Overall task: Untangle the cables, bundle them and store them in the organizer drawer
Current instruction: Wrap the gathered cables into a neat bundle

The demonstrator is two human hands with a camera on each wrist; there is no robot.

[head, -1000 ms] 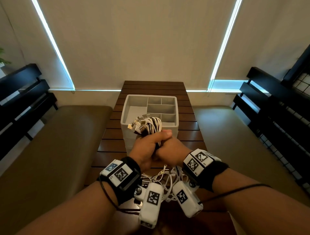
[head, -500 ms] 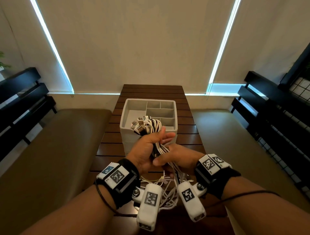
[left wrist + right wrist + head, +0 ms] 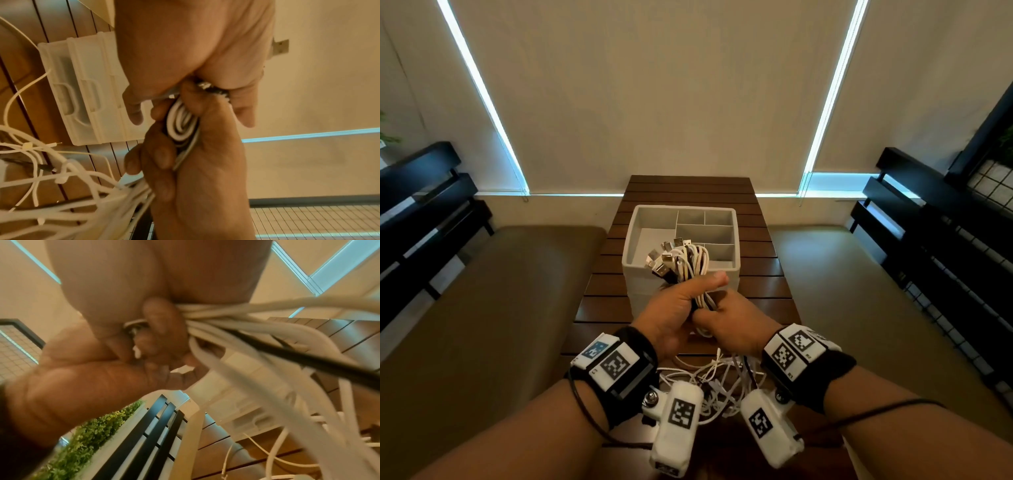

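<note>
My left hand (image 3: 690, 296) grips a bundle of white and dark cables (image 3: 688, 262) in its fist, thumb laid across the top; the plugs fan out above the fist, over the organizer's front edge. Right below it, my right hand (image 3: 722, 317) is curled round the same cables, knuckles touching the left hand. In the left wrist view the looped cables (image 3: 182, 126) are squeezed between both hands. From the fists, loose cable tails (image 3: 709, 377) hang in a tangle to the table. The white organizer (image 3: 736, 246) stands behind, its top tray divided into compartments, with drawer fronts (image 3: 86, 91) below.
The slatted brown table (image 3: 767, 270) is narrow, with padded benches on both sides (image 3: 493, 308). Black slatted backrests (image 3: 928, 233) flank the benches. A blind-covered window wall closes the far end. Small cable ties (image 3: 60, 180) sit on the hanging cables.
My right hand slid down the cables away from the left, then came back up against it. The left thumb has closed over the bundle again. The plugs stay over the organizer.
</note>
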